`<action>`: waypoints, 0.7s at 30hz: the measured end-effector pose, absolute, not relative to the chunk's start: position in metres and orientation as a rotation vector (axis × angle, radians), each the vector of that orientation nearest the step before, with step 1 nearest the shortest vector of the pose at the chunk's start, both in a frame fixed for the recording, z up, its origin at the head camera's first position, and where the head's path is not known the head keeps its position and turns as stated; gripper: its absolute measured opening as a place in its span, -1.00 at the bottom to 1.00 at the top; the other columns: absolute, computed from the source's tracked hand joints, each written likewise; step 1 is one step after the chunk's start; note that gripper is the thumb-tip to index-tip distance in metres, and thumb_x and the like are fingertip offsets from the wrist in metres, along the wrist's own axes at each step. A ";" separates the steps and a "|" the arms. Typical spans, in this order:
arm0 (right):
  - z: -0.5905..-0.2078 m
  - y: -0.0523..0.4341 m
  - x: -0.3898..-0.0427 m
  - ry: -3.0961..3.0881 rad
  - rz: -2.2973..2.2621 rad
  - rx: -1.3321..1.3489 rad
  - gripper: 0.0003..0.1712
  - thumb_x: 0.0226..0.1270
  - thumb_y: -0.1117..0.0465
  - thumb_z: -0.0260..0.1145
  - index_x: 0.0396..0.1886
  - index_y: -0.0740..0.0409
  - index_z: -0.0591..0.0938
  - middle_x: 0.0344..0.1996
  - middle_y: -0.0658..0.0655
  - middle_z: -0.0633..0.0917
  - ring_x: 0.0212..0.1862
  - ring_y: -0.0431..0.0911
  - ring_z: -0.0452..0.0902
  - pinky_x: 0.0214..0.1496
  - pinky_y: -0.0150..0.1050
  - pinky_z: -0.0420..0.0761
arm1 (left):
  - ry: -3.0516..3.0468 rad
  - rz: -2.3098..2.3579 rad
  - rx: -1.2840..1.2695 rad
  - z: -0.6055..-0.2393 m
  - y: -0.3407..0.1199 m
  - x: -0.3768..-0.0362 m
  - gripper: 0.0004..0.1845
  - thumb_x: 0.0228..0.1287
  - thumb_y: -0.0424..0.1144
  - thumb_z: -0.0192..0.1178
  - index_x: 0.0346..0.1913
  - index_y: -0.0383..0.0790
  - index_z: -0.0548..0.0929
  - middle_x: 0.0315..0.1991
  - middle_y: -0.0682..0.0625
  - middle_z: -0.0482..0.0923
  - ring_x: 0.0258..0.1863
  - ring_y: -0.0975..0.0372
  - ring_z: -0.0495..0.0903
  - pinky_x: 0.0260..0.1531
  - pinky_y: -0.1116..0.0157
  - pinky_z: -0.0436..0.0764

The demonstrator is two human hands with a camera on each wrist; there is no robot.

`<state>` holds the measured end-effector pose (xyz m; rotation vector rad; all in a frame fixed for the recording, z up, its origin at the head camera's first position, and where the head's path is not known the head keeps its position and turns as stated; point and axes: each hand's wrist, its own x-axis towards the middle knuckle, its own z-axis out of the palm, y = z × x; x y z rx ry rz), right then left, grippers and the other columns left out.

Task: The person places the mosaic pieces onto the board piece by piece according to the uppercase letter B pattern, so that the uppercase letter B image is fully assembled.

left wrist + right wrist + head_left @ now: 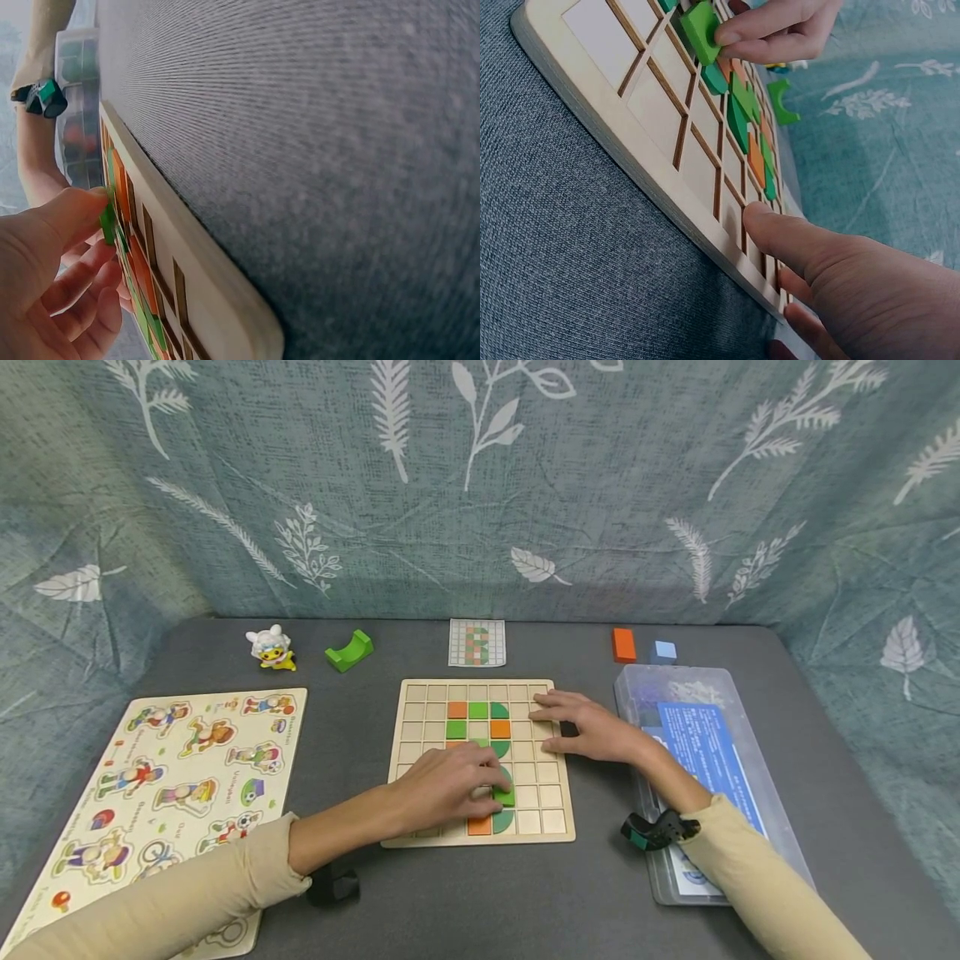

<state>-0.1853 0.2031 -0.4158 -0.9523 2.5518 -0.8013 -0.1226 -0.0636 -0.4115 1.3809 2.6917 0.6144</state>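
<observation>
- Fingertips of left hand pinched on green tile, low centre of the head view, tile tilted over a grid cell.
- Right hand flat, fingers straight, pressed on right edge of wooden grid board.
- Orange and green tiles seated in upper board cells, above the held tile.
- Pattern card above the board; clear plastic box at right; character puzzle board at lower left; green arch block upper left of centre.

Bare table in front of my grid board, my right hand across its right edge, plastic box right, peg puzzle left.
</observation>
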 end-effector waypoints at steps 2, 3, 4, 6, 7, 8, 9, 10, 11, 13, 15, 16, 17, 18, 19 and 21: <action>-0.416 0.204 -0.186 2.554 -0.803 -0.957 -0.43 0.32 0.16 0.32 0.29 0.22 0.50 0.44 0.30 0.30 0.51 0.24 0.05 0.46 0.24 0.11 | 2.697 0.617 1.382 -0.412 -0.063 -0.123 -0.85 0.24 -0.05 0.30 -0.16 0.08 0.74 -0.18 0.19 0.61 -0.22 0.34 0.54 -0.49 0.51 0.43; -0.416 0.204 -0.186 2.557 -0.802 -0.961 -0.44 0.32 0.16 0.32 0.29 0.23 0.50 0.44 0.30 0.30 0.50 0.24 0.06 0.46 0.24 0.11 | 2.699 0.621 1.384 -0.412 -0.063 -0.123 -0.85 0.24 -0.05 0.31 -0.16 0.08 0.74 -0.18 0.19 0.61 -0.22 0.34 0.54 -0.49 0.51 0.42; -0.416 0.204 -0.186 2.559 -0.804 -0.963 -0.44 0.31 0.16 0.32 0.29 0.23 0.50 0.43 0.30 0.30 0.50 0.24 0.06 0.46 0.24 0.11 | 2.701 0.627 1.389 -0.412 -0.063 -0.123 -0.85 0.24 -0.05 0.31 -0.16 0.08 0.74 -0.18 0.19 0.61 -0.22 0.34 0.54 -0.49 0.51 0.42; -0.416 0.205 -0.186 2.560 -0.802 -0.971 -0.44 0.31 0.16 0.32 0.29 0.23 0.50 0.43 0.30 0.31 0.50 0.25 0.07 0.45 0.23 0.12 | 2.703 0.643 1.405 -0.413 -0.062 -0.123 -0.86 0.23 -0.07 0.32 -0.17 0.06 0.74 -0.19 0.18 0.61 -0.23 0.33 0.54 -0.49 0.51 0.42; -0.416 0.205 -0.186 2.559 -0.804 -0.972 -0.44 0.31 0.17 0.33 0.29 0.23 0.50 0.43 0.30 0.31 0.50 0.25 0.06 0.45 0.23 0.12 | 2.705 0.649 1.413 -0.413 -0.061 -0.123 -0.86 0.22 -0.07 0.32 -0.18 0.05 0.73 -0.19 0.17 0.60 -0.23 0.33 0.54 -0.50 0.51 0.42; -0.416 0.205 -0.187 2.558 -0.805 -0.971 -0.44 0.31 0.17 0.33 0.29 0.22 0.50 0.43 0.30 0.31 0.50 0.25 0.07 0.45 0.23 0.12 | 2.706 0.653 1.421 -0.414 -0.061 -0.123 -0.86 0.21 -0.08 0.33 -0.19 0.05 0.73 -0.19 0.17 0.60 -0.24 0.33 0.53 -0.50 0.51 0.41; -0.416 0.205 -0.187 2.557 -0.806 -0.971 -0.44 0.31 0.17 0.33 0.29 0.22 0.50 0.43 0.30 0.30 0.50 0.25 0.07 0.45 0.23 0.13 | 2.708 0.658 1.427 -0.414 -0.061 -0.122 -0.86 0.21 -0.08 0.33 -0.19 0.04 0.73 -0.19 0.16 0.60 -0.25 0.32 0.53 -0.50 0.51 0.41; -0.417 0.205 -0.187 2.555 -0.808 -0.970 -0.43 0.31 0.17 0.33 0.29 0.22 0.50 0.44 0.30 0.30 0.50 0.25 0.07 0.45 0.23 0.13 | 2.710 0.660 1.432 -0.414 -0.060 -0.122 -0.86 0.20 -0.09 0.34 -0.19 0.03 0.73 -0.19 0.15 0.60 -0.25 0.32 0.53 -0.50 0.51 0.40; -0.417 0.206 -0.187 2.553 -0.810 -0.968 -0.43 0.31 0.17 0.33 0.29 0.22 0.50 0.44 0.30 0.30 0.50 0.25 0.07 0.45 0.23 0.13 | 2.714 0.657 1.430 -0.414 -0.061 -0.122 -0.86 0.20 -0.09 0.34 -0.19 0.03 0.72 -0.20 0.16 0.60 -0.26 0.32 0.52 -0.52 0.51 0.38; -0.418 0.206 -0.187 2.552 -0.813 -0.964 -0.43 0.31 0.16 0.33 0.29 0.22 0.50 0.44 0.29 0.30 0.50 0.24 0.06 0.45 0.23 0.14 | 2.726 0.654 1.415 -0.413 -0.063 -0.119 -0.85 0.19 -0.08 0.34 -0.19 0.04 0.73 -0.20 0.17 0.59 -0.28 0.34 0.50 -0.54 0.53 0.36; -0.418 0.205 -0.187 2.554 -0.806 -0.966 -0.43 0.31 0.16 0.33 0.29 0.21 0.50 0.44 0.29 0.30 0.50 0.23 0.06 0.45 0.23 0.13 | 2.741 0.652 1.394 -0.411 -0.070 -0.116 -0.86 0.18 -0.08 0.35 -0.20 0.05 0.73 -0.21 0.18 0.59 -0.30 0.36 0.49 -0.58 0.54 0.32; -0.418 0.205 -0.186 2.557 -0.799 -0.969 -0.43 0.31 0.15 0.33 0.29 0.21 0.50 0.44 0.29 0.30 0.50 0.24 0.07 0.45 0.23 0.13 | 2.753 0.650 1.375 -0.410 -0.075 -0.114 -0.85 0.18 -0.06 0.36 -0.20 0.06 0.73 -0.21 0.19 0.59 -0.30 0.36 0.49 -0.58 0.55 0.31; -0.418 0.205 -0.186 2.555 -0.798 -0.968 -0.43 0.31 0.15 0.33 0.29 0.21 0.50 0.44 0.29 0.29 0.50 0.24 0.06 0.45 0.23 0.13 | 2.767 0.649 1.353 -0.409 -0.081 -0.111 -0.85 0.17 -0.06 0.36 -0.20 0.07 0.74 -0.21 0.20 0.59 -0.30 0.37 0.49 -0.59 0.55 0.30; -0.418 0.205 -0.186 2.555 -0.797 -0.966 -0.43 0.31 0.15 0.33 0.29 0.21 0.50 0.44 0.29 0.29 0.50 0.24 0.06 0.45 0.23 0.12 | 2.784 0.651 1.325 -0.407 -0.088 -0.109 -0.84 0.16 -0.05 0.37 -0.20 0.07 0.74 -0.21 0.20 0.59 -0.28 0.38 0.50 -0.58 0.55 0.32; -0.418 0.204 -0.186 2.554 -0.800 -0.964 -0.42 0.31 0.15 0.33 0.29 0.21 0.50 0.44 0.29 0.29 0.51 0.24 0.05 0.46 0.23 0.12 | 2.800 0.653 1.291 -0.407 -0.096 -0.106 -0.83 0.15 -0.06 0.38 -0.19 0.07 0.74 -0.21 0.21 0.59 -0.28 0.38 0.50 -0.57 0.54 0.33; -0.418 0.204 -0.186 2.553 -0.805 -0.961 -0.42 0.31 0.15 0.33 0.29 0.22 0.50 0.44 0.29 0.29 0.51 0.23 0.05 0.46 0.23 0.11 | 2.843 0.646 1.204 -0.404 -0.115 -0.099 -0.80 0.12 -0.04 0.40 -0.17 0.08 0.74 -0.21 0.22 0.59 -0.25 0.39 0.52 -0.51 0.51 0.40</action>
